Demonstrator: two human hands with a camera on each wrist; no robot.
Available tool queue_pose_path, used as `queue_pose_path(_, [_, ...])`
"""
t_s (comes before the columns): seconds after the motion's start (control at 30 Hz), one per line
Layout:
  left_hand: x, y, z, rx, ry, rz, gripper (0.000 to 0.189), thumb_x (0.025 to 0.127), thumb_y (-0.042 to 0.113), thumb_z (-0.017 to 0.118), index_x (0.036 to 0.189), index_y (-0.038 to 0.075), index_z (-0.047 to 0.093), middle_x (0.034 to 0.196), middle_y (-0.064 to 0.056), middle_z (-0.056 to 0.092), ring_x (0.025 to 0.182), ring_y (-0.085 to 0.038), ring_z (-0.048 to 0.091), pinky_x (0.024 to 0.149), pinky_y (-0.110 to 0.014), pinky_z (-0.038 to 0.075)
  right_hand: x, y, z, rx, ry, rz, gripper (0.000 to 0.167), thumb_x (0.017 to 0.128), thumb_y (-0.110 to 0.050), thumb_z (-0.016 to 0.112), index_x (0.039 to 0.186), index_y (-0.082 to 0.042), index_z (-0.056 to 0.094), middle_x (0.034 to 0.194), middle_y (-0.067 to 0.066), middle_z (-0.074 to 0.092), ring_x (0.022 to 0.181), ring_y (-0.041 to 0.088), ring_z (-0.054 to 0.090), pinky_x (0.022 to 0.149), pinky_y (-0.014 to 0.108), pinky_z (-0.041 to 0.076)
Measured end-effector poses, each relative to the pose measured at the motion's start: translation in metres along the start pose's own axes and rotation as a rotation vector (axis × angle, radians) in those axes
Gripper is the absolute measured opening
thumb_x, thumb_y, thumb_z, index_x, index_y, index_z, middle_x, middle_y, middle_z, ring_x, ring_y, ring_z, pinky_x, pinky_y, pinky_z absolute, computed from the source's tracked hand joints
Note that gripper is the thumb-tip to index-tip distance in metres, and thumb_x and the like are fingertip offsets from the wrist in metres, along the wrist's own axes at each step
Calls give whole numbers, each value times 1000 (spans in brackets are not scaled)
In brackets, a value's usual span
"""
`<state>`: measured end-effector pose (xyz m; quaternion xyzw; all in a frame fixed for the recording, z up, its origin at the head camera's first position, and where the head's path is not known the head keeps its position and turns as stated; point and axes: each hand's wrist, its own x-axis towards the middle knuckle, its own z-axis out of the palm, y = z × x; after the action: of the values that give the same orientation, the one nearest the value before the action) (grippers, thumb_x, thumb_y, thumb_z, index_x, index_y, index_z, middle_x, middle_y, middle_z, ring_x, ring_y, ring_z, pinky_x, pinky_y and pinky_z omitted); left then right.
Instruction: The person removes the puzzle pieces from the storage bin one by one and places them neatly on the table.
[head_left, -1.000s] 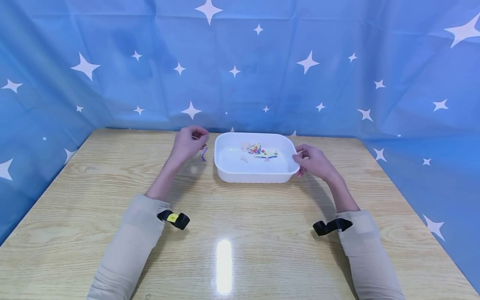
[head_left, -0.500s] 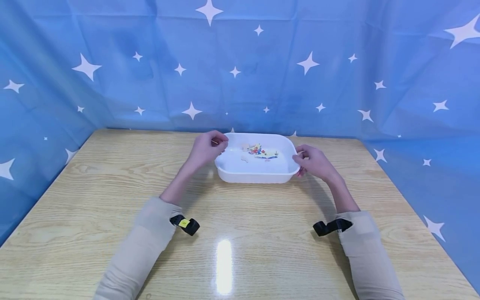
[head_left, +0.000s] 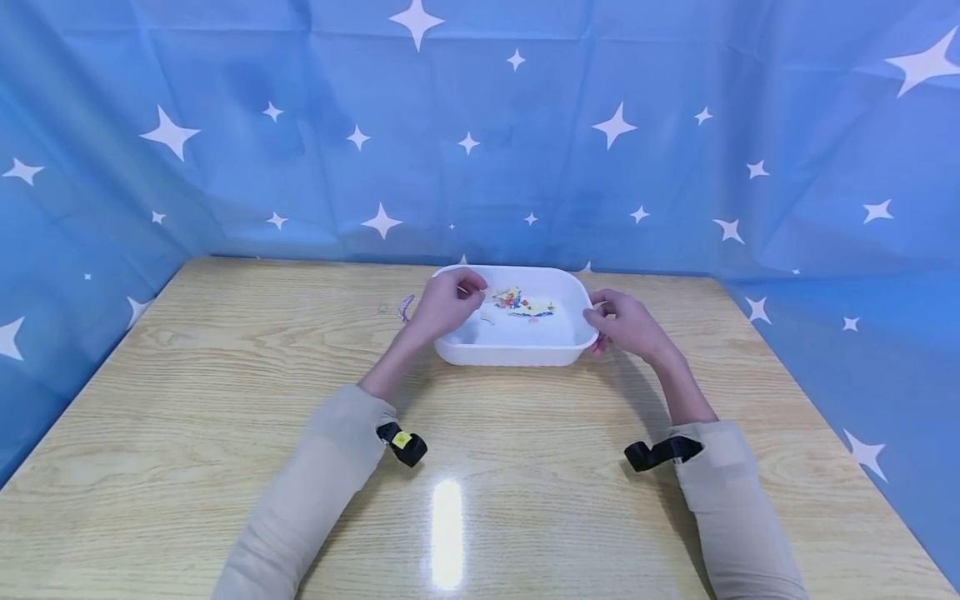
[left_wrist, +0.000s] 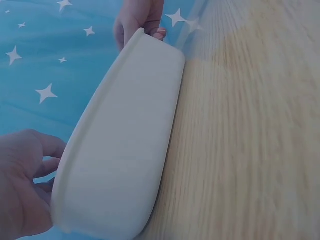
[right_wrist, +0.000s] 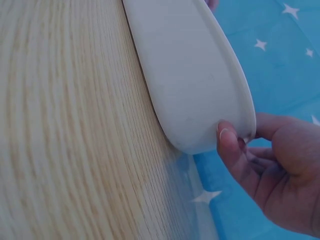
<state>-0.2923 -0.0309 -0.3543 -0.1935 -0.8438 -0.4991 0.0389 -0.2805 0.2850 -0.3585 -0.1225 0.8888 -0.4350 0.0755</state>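
A white plastic tray (head_left: pixel 517 354) stands near the table's back edge, with a small pale curved piece (head_left: pixel 487 321) and a colourful patch (head_left: pixel 513 300) on its floor. Over the left part of the tray is my left hand (head_left: pixel 448 302), fingers bent and thumb close to the index finger. Whether a small thing sits between those fingertips cannot be seen; in the left wrist view the rim hides them. My right hand (head_left: pixel 630 321) grips the tray's right end, its thumb (right_wrist: pixel 227 137) against the outer wall and its fingers at the rim.
On the table (head_left: pixel 525 458), left of the tray, lie a thin purple curved piece (head_left: pixel 406 307) and a faint greenish outline shape (head_left: pixel 382 307). A blue curtain with white stars (head_left: pixel 465 183) hangs behind and at the sides.
My left hand has moved right, from the table beside the purple piece to over the left part of the tray. The right hand has stayed on the tray's right end.
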Motion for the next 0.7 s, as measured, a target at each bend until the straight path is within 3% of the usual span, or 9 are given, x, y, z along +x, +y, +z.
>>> queue_pose_path(0.2, [12,-1,10,34,-25,-34,19,94,1,61,110,-7,68,99,-16,68,95,-26,63,86,-31,52,1,-1,-1,-2,5,2,45,105,-15,55,138,13,43,98,32,60,60,24,68,64,46,61])
queue_pose_path(0.4, [22,-2,18,73,-103,-150,24,93,2,64,116,-5,66,106,-16,68,99,-26,63,85,-31,52,1,1,-1,-7,-3,3,48,105,-16,54,140,13,41,99,31,61,61,23,68,64,46,60])
queue_pose_path(0.7, [28,-4,25,106,-119,-297,28,87,-3,69,115,-5,65,113,-17,66,102,-28,61,86,-33,52,1,0,-1,-1,-3,9,46,105,-16,54,140,13,42,99,31,61,61,23,68,65,47,60])
